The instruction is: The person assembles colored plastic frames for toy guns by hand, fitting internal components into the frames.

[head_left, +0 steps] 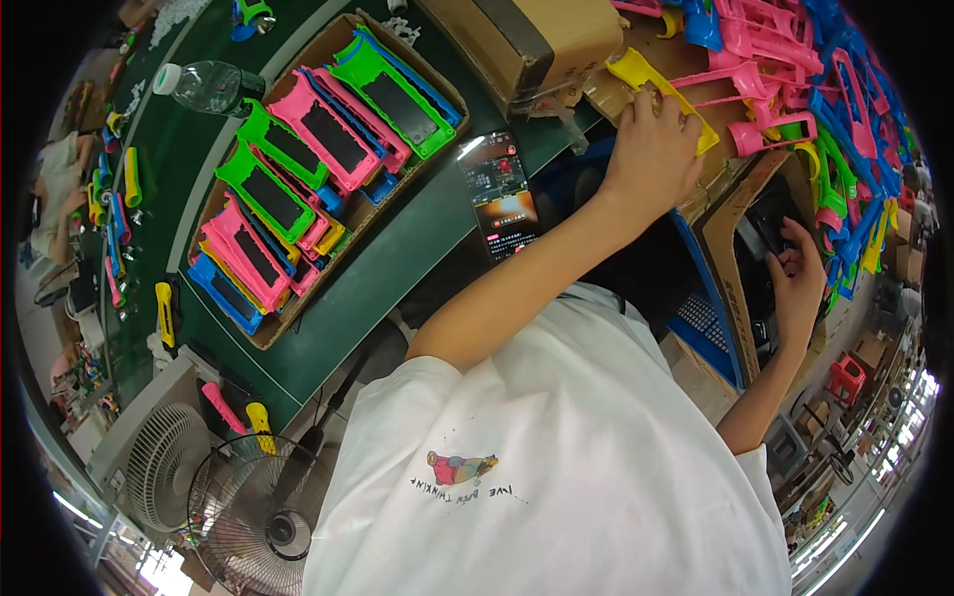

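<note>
My left hand (651, 149) is closed on a yellow plastic frame (641, 72) at the edge of a heap of pink, blue and green plastic frames (825, 89). Lower right, my right hand (800, 283) reaches into an open cardboard box (723, 238), fingers curled on a black part (770, 223) inside; whether it grips the part is unclear. A white T-shirt fills the lower middle of the view.
A cardboard tray (260, 336) on the green table holds several coloured frames with dark screens. A lit phone (500, 194) lies beside it. A water bottle (204, 87) lies at upper left, a brown box (537, 40) at top, two fans (263, 517) at lower left.
</note>
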`<state>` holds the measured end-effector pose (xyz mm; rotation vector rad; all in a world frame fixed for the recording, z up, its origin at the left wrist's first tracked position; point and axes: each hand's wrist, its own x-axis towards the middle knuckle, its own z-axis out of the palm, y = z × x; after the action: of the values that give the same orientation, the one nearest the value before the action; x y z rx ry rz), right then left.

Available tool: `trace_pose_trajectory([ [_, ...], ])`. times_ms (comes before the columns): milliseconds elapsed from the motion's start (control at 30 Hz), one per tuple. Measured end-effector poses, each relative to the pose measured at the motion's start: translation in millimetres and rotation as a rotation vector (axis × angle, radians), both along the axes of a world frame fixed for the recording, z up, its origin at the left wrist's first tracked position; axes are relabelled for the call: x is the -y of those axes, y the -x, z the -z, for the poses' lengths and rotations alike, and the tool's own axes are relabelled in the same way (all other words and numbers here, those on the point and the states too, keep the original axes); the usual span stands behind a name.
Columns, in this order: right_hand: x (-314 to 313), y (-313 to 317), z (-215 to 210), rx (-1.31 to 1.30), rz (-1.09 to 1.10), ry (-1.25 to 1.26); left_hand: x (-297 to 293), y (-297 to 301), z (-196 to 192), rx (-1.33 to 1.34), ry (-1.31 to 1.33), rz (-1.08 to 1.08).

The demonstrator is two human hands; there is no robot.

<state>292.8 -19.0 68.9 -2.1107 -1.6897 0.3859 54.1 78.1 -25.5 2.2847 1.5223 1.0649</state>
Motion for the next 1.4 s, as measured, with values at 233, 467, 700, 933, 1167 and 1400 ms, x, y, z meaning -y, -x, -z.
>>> trace_pose_trajectory([
  [233,18,-36,14,0.021,-0.047,0.101,24,12,-31,0.609,0.015,0.101],
  [467,19,-18,7,-0.450,0.228,-0.059,48,27,-41,1.066,0.391,0.230],
  [700,-14,7,2,-1.159,-0.027,-0.039,51,21,-40,1.202,0.556,0.293],
  [933,-32,59,-1,-1.193,0.059,0.065,58,16,-33,1.590,0.939,0.574],
  [1167,-23,88,2,-1.113,-0.003,0.180,78,29,-31,1.521,0.974,0.472],
  [1400,-9,107,-5,-1.045,-0.107,0.231,92,35,-34,1.563,0.938,0.383],
])
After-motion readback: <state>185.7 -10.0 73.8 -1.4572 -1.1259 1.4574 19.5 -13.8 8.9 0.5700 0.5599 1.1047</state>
